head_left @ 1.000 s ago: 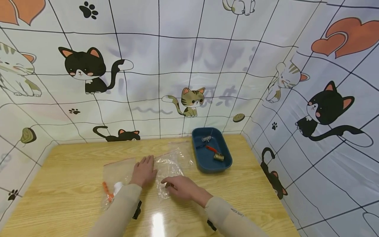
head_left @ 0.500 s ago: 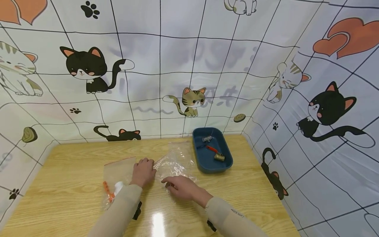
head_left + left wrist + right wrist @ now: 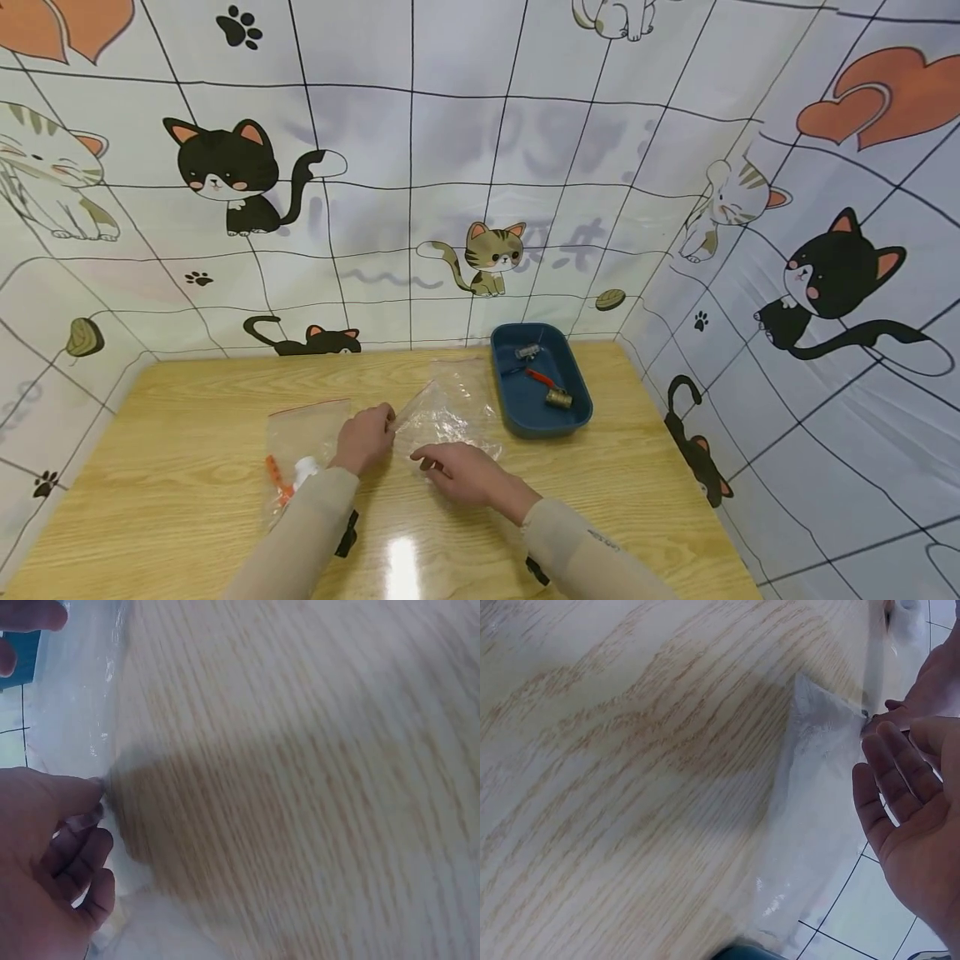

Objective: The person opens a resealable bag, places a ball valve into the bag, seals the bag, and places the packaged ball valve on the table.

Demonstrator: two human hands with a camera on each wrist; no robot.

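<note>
A clear zip-lock bag (image 3: 450, 412) lies flat on the table. My left hand (image 3: 364, 437) pinches its left corner; in the left wrist view, thumb and index finger (image 3: 79, 793) meet at the bag's edge. Over the bag's near side is my right hand (image 3: 463, 473), with its fingers loosely bent and nothing between them. From the right wrist view, that hand (image 3: 919, 817) shows its palm beside the clear film (image 3: 810, 795). Left of my left hand, a second zip-lock bag (image 3: 303, 427) contains an orange item (image 3: 278, 479) and a white item (image 3: 306, 468).
A blue bin (image 3: 542, 427) stands at the back right, next to the clear bag. It holds a red-handled item (image 3: 541, 379), a brass-coloured cylinder (image 3: 558, 398) and a small clear-and-silver piece (image 3: 527, 352). A cat-patterned sheet (image 3: 420, 150) rises behind the wooden table (image 3: 187, 500).
The clear bag's near part has swung away from me and to the right, toward the bin. My left hand's fingers went from spread flat to pinching its corner. The right hand stays nearly still.
</note>
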